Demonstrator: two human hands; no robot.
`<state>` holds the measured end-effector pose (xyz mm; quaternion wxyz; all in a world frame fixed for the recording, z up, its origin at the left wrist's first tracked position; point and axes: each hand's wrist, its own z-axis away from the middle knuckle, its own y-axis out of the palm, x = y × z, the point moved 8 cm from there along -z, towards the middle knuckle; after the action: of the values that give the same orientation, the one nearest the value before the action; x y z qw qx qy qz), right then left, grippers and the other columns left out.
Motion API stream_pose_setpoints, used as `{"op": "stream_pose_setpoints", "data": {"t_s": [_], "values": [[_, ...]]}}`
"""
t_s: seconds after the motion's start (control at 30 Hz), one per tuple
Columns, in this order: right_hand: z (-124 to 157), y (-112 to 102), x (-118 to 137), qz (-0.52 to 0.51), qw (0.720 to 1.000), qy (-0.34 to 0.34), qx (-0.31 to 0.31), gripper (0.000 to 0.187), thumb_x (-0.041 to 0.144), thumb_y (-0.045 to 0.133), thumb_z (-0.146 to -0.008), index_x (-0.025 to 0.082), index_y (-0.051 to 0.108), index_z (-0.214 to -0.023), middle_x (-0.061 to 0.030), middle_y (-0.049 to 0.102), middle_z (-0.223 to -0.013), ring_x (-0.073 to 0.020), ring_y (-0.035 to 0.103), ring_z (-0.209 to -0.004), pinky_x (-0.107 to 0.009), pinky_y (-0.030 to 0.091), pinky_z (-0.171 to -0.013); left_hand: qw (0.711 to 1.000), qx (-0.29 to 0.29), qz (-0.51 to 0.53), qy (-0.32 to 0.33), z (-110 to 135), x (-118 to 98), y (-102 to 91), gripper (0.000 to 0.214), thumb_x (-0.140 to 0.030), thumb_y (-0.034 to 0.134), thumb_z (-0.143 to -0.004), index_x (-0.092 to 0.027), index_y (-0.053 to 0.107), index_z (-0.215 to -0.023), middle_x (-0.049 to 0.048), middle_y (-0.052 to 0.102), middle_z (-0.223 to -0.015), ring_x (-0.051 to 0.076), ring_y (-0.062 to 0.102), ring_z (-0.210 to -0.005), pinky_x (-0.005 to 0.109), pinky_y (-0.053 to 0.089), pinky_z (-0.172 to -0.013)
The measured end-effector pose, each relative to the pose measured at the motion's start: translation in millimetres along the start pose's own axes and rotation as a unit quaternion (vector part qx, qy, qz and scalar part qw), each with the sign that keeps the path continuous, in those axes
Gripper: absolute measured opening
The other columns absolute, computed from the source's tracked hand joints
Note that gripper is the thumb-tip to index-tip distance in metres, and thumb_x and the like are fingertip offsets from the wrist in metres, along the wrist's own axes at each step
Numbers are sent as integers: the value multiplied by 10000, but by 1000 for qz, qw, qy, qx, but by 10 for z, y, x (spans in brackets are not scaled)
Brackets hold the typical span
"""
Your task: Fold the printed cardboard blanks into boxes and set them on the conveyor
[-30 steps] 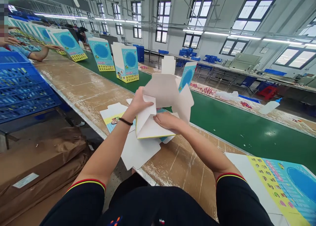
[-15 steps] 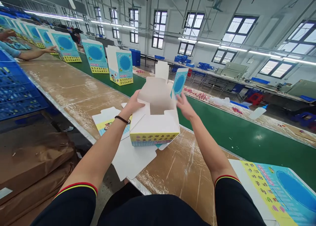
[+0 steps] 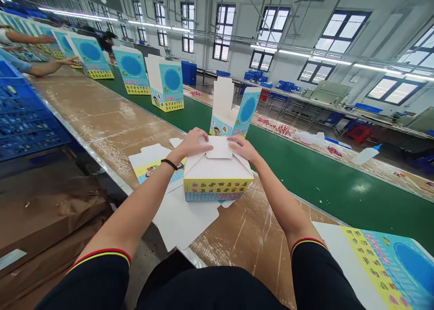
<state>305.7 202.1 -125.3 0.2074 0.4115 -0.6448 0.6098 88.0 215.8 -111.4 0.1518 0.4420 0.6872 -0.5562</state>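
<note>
A cardboard box (image 3: 219,188) lies on the workbench before me, with white flaps on top and a yellow and blue printed side towards me. My left hand (image 3: 194,145) grips the far left of its top, thumb on the white flap (image 3: 219,148). My right hand (image 3: 243,148) grips the far right, fingers bent over the same flap area. The flaps are folded inward, and the middle tab lies over the side ones. Beneath and left of the box are flat printed cartons (image 3: 186,217). Just behind it stands an open-topped blue box (image 3: 247,113).
Several blue boxes (image 3: 172,82) stand along the green conveyor belt (image 3: 288,165). A flat carton (image 3: 383,265) lies at right on the brown bench (image 3: 244,237). Blue crates (image 3: 27,115) are at left, near a co-worker's hand (image 3: 64,63). A white bottle (image 3: 366,155) lies beyond the belt.
The box's opening is now covered by its folded flaps. My right hand has moved in from beside the box onto its top; my left hand has shifted slightly right.
</note>
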Motion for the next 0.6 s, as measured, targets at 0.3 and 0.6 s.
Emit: {"op": "stream_pose_setpoints", "data": {"t_s": [0.3, 0.6], "values": [[-13, 145, 152, 249, 966, 49, 50, 918, 384, 820, -784, 261, 418, -1601, -168, 402, -1616, -401, 441, -1453, -581, 415, -1180, 945, 152, -291, -17, 29, -101, 219, 1029, -591, 840, -645, -218, 483, -1535, 239, 522, -1554, 503, 411, -1465, 711, 228, -1223], [-180, 165, 159, 208, 977, 9, 56, 959, 470, 851, -783, 216, 426, -1603, -193, 406, -1639, -420, 389, -1518, -583, 296, -1271, 972, 104, -209, 16, -46, -62, 110, 841, -733, 646, -763, -161, 641, -1379, 214, 658, -1319, 454, 535, -1295, 538, 436, -1104]]}}
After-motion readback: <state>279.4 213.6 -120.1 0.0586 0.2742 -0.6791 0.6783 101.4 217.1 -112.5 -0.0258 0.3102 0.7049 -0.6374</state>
